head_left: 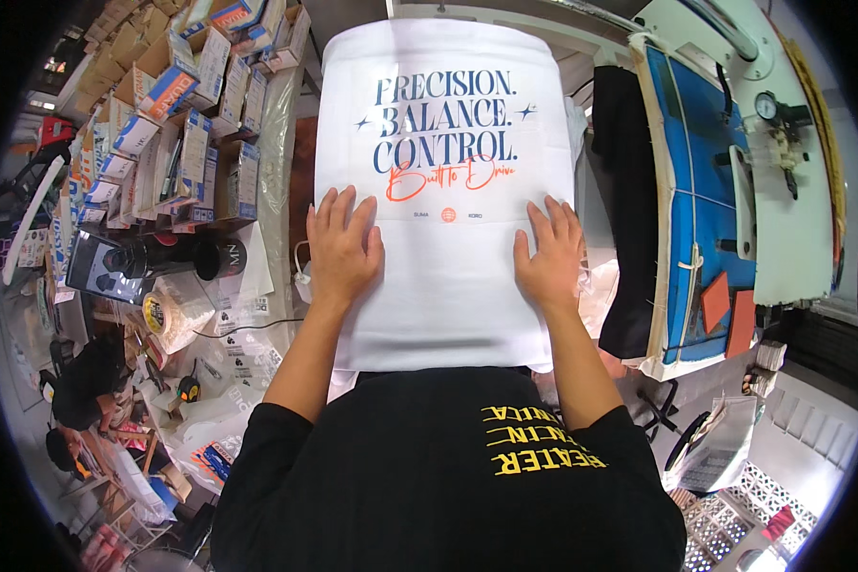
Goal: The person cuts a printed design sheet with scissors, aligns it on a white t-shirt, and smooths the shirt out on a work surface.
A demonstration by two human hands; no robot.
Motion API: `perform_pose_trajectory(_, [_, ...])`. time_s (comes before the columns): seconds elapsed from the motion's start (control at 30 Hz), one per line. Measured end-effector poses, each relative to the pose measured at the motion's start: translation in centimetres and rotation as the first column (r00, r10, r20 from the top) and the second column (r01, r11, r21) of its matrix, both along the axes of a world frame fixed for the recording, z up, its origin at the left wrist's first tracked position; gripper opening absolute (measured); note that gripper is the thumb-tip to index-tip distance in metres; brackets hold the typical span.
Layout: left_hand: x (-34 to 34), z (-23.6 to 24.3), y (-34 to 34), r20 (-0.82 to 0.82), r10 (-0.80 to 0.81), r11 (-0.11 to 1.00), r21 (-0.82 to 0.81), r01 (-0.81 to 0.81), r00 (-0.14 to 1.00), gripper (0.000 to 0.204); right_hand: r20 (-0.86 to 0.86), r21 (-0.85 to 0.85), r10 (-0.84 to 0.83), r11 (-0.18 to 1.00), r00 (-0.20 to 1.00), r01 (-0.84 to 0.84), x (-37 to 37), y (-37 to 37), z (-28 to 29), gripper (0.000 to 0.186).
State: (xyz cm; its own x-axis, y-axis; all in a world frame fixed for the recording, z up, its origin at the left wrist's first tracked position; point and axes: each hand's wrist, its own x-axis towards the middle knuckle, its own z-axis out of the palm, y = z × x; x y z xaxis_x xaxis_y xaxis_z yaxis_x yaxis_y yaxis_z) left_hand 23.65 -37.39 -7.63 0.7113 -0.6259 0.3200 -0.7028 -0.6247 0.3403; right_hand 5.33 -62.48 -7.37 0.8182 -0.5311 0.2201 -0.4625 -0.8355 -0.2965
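Observation:
In front of me a white garment [439, 296] is stretched smooth over a flat board with rounded corners. Its upper half carries a print [445, 119] in dark blue letters with a line of red script beneath. A faint straight edge runs across just below the print, maybe that of a clear film. My left hand [343, 248] rests flat on the left side of the fabric, fingers stretched away from me. On the right side my right hand [550, 253] lies likewise, fingers spread, near the board's edge. Neither hand holds anything.
To the right stands a machine with a blue padded panel [696, 210], a pressure gauge [766, 106] and a black cloth [624, 210]. Opened cardboard boxes [186, 157] crowd the left table, with a black bottle [176, 255], a phone-like screen [105, 267] and a tape roll [154, 313].

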Motion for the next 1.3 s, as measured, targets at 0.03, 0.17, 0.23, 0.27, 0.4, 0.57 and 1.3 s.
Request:
perform_pose_trajectory(0.03, [-0.1,-0.1,0.1,0.0,-0.003,1.0,-0.006,0.003,1.0,0.041,-0.023,0.01,-0.012,1.0,1.0,0.012,-0.1,0.1,-0.1,0.046])
perform_pose_trajectory(0.17, [-0.3,-0.2,0.2,0.009,-0.009,1.0,-0.03,0.009,1.0,0.041,-0.011,0.008,-0.02,1.0,1.0,0.02,-0.2,0.2,-0.1,0.045])
perform_pose_trajectory(0.23, [-0.3,-0.4,0.3,0.022,-0.018,0.999,-0.041,0.019,1.0,0.041,-0.007,0.009,-0.022,1.0,1.0,0.023,-0.3,0.3,-0.1,0.045])
perform_pose_trajectory(0.27, [-0.3,-0.5,0.3,0.028,-0.023,0.999,-0.046,0.024,0.999,0.041,-0.012,0.009,-0.023,1.0,1.0,0.023,-0.4,0.3,-0.2,0.045])
perform_pose_trajectory(0.4, [-0.4,-0.7,0.4,0.032,-0.024,0.999,-0.043,0.025,0.999,0.04,-0.03,0.026,-0.031,0.999,0.999,0.032,-0.6,0.4,-0.1,0.045])
perform_pose_trajectory(0.57, [-0.6,-0.6,0.5,0.034,-0.015,0.999,-0.04,0.016,0.999,0.04,-0.042,0.026,-0.04,0.999,0.998,0.041,-0.6,0.5,0.1,0.046])
perform_pose_trajectory(1.3, [-0.4,-0.9,0.3,0.04,-0.017,0.998,-0.054,0.019,0.999,0.039,-0.033,0.018,-0.058,0.998,0.998,0.059,-0.6,0.4,0.2,0.045])
